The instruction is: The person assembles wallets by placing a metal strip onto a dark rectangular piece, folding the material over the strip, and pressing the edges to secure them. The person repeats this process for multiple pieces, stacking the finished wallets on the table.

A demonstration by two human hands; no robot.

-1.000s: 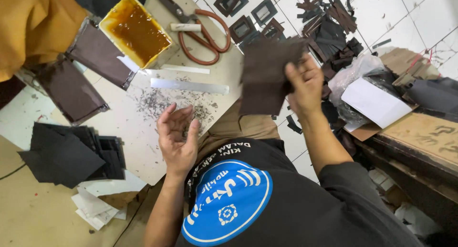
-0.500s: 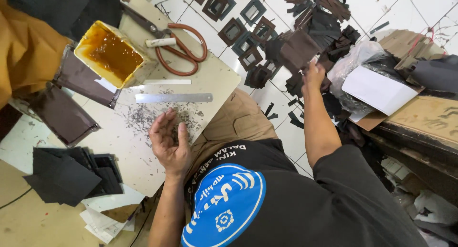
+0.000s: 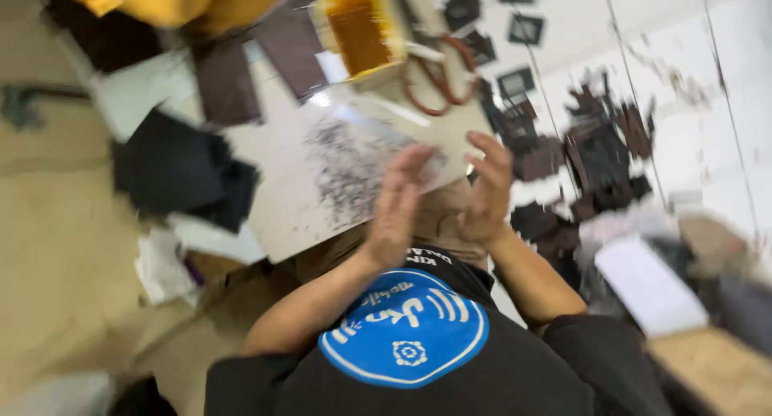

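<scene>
While the picture is smeared by motion, both hands show plainly above the near edge of the table (image 3: 281, 215). The left hand (image 3: 396, 207) stands edge-on, its fingers (image 3: 408, 165) straight and close together, palm turned toward the right hand (image 3: 485, 192). The right hand faces it, fingers (image 3: 492, 152) spread a little and loosely bent. Neither holds anything; the palms are near each other but apart, with a narrow gap between them.

Under and just beyond the left hand, the pale table carries a grey patch of fine dark scraps (image 3: 346, 171). Farther off on the table sits a tray (image 3: 356, 28) filled with amber glue, and just right of it lie scissors (image 3: 438, 78) with reddish handles. Brown leather pieces (image 3: 227, 82) lie left of the tray, one beside the other. A dark pile (image 3: 183, 175) of black sheets rests at the table's left edge, with white paper (image 3: 165, 267) below it.

On the white tiled floor (image 3: 683, 78) to the right, dark cut pieces (image 3: 599, 155) are scattered, some as small square frames (image 3: 515, 82). A white sheet (image 3: 647, 283) lies near the right forearm.
</scene>
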